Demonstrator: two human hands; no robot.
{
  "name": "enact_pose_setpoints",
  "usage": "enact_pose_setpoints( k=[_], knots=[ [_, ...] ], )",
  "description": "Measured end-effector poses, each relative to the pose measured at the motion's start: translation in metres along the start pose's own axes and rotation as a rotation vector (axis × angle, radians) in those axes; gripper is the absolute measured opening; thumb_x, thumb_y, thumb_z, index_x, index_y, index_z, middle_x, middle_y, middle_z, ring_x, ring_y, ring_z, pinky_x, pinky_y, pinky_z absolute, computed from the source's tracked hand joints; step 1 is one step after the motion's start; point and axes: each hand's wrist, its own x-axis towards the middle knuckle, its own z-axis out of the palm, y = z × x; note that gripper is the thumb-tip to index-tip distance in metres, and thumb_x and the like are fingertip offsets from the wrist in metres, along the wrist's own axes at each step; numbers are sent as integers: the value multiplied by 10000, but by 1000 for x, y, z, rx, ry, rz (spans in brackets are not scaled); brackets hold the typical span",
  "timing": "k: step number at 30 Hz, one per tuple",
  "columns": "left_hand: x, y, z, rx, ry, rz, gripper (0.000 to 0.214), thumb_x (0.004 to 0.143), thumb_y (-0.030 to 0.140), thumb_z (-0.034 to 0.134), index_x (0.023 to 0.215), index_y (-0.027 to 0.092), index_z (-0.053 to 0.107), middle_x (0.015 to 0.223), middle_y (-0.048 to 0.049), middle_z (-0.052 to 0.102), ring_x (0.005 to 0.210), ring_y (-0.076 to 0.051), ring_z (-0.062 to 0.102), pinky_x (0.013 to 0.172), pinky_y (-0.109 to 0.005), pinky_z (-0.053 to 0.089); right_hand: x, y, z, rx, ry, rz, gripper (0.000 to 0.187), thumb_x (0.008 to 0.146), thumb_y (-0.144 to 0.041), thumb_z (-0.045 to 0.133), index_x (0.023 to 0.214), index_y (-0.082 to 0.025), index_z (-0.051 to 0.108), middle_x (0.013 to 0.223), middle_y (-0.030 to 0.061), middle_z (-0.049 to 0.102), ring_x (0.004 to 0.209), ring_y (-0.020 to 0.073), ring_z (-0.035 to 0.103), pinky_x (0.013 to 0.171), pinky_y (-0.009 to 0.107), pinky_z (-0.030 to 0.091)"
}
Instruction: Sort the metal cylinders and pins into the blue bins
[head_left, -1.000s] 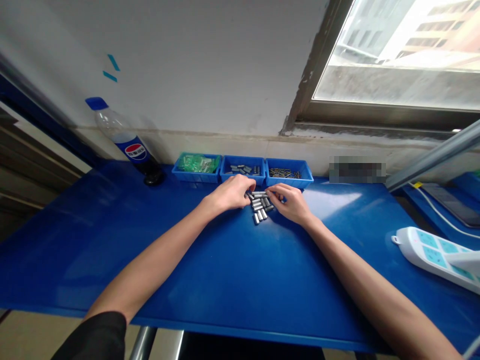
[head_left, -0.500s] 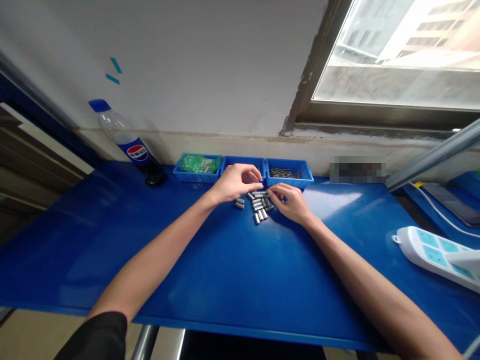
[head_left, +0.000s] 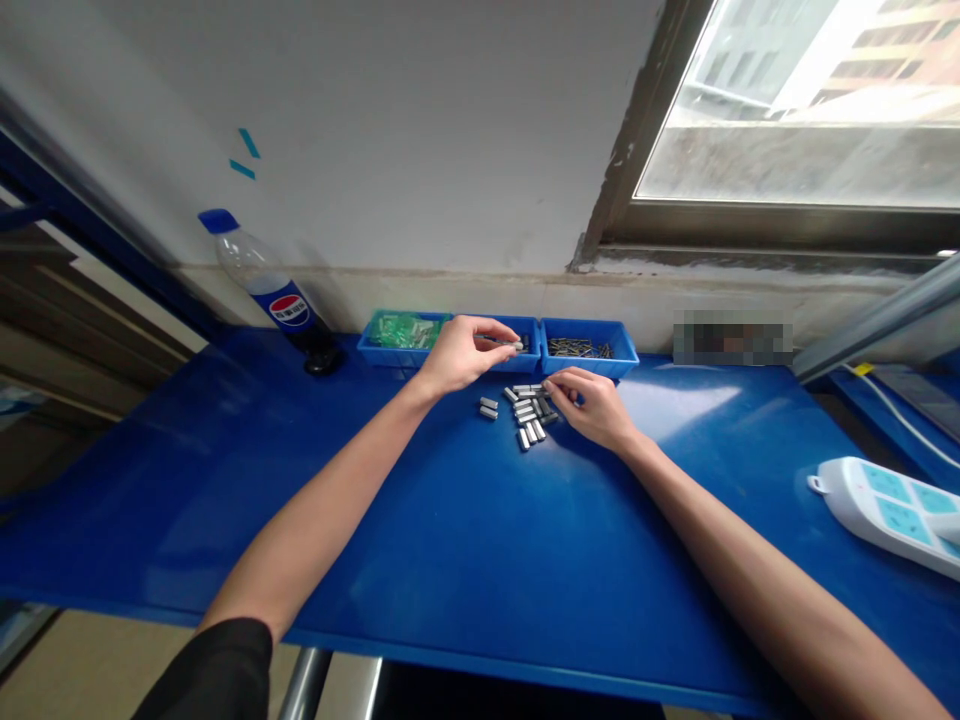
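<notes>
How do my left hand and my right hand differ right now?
The left hand is lifted over the middle bin; the right hand lies low on the table. The left hand pinches one small metal piece; the right hand's fingertips touch the pile of metal pieces, though a grip is unclear. Both are bare, with fingers curled.

Left hand (head_left: 459, 356) raised above table (head_left: 450, 560), thumb and forefinger pinching one grey metal piece (head_left: 516, 346) over middle bin (head_left: 529, 361). Right hand (head_left: 598, 406) low, fingertips at edge of piece cluster (head_left: 529, 412); grip there unclear. Two stray pieces (head_left: 488, 408) just left of cluster. Left bin (head_left: 390, 357): green parts. Right bin (head_left: 592, 366): dark pins. Bottle (head_left: 279, 296) far left, power strip (head_left: 885, 500) far right.
</notes>
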Motion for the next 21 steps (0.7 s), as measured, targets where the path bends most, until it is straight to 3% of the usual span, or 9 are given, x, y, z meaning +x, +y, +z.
enact_pose_setpoints(
  k=[3,5,7,11,13,21],
  knots=[
    [1,0,-3,66,113,33,272,847,211,758,1110,146,779,1137,-110,800,915,-206,790,855,-314,632,0,-2,-1,-3,-12,-3,286,1053,-352,529,925,-214,744,885,71,750,671,175,619,650,323,505],
    [1,2,-7,119,91,36,262,859,207,736,1112,151,777,1110,-102,804,868,-193,786,812,-293,626,0,-2,-1,-9,-13,-6,280,1053,-348,529,930,-215,743,882,70,750,671,175,620,651,324,504],
    [-1,5,-12,185,-41,52,201,854,205,724,1035,154,796,1024,-89,813,825,-188,777,768,-272,612,0,-2,0,-16,-8,-11,271,1053,-347,530,948,-219,745,888,71,752,684,179,629,658,327,507],
    [-6,3,-20,375,-461,105,164,755,119,747,890,177,820,852,-55,805,747,-175,744,684,-229,555,-1,-3,0,-22,70,-25,256,1044,-348,540,975,-219,750,875,74,742,690,185,633,664,331,514],
    [-8,-4,-19,461,-543,92,221,695,59,745,863,183,819,792,-42,790,689,-166,719,624,-217,512,-2,-4,0,-33,130,-28,258,1040,-350,542,957,-218,747,794,60,698,644,177,596,635,328,495],
    [-9,-10,-5,557,-505,120,132,723,80,725,813,170,758,726,-26,733,626,-150,655,559,-226,429,-5,-7,-6,-43,209,-42,356,1031,-340,542,707,-224,634,585,1,513,523,151,466,548,324,395]
  ],
)
